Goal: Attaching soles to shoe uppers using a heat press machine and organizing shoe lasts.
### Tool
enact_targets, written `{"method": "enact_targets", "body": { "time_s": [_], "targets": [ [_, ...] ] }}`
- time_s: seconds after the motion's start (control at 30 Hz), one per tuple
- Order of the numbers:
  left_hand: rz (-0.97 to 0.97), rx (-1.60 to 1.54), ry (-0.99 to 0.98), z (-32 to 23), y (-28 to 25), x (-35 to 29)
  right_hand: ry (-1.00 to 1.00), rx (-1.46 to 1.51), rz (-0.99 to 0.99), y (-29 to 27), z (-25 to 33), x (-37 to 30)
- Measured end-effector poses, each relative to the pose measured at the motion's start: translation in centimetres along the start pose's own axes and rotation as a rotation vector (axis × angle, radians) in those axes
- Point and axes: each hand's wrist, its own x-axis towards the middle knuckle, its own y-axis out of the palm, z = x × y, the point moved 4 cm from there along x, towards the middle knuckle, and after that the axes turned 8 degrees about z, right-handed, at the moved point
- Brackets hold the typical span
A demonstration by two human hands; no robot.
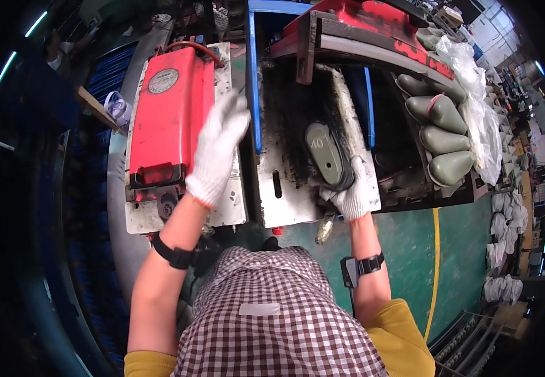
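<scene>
My right hand (352, 196), in a white knit glove, grips the near end of a grey-green shoe last (326, 151). Black material wraps the last's lower edge; whether it is a shoe upper I cannot make out. The last is over a worn white metal plate (291, 207) with dark stains. My left hand (222, 141), gloved the same way, is raised beside the right side of a red machine housing (168, 119). Its fingers are stretched out and a little blurred, and nothing shows in them.
A red and black machine frame (373, 38) overhangs the plate's far end. At the right, several grey-green shoe lasts (447, 141) lie in a row next to clear plastic sheeting (483, 119). A blue upright (253, 81) stands between the two machines. A purple-white tape roll (117, 108) sits far left.
</scene>
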Motion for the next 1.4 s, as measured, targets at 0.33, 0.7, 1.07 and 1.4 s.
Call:
{"method": "enact_targets", "body": {
  "time_s": [0.33,0.7,1.07,1.4],
  "targets": [
    [-0.153,-0.671,-0.298,0.4,-4.3,-16.4,0.099,-0.336,0.388,16.7,-12.0,-1.9],
    [-1.183,-0.529,-0.168,3.0,-28.5,-39.0,-0.29,-1.405,0.452,21.0,-21.1,1.9],
    [-1.458,-0.532,-0.524,13.7,-49.9,-46.5,-0.384,-1.718,0.206,16.6,-27.7,4.2],
    [-1.055,-0.745,-0.273,10.1,-42.7,-42.0,-0.589,-1.709,0.344,23.6,-27.9,3.2]
  ]
}}
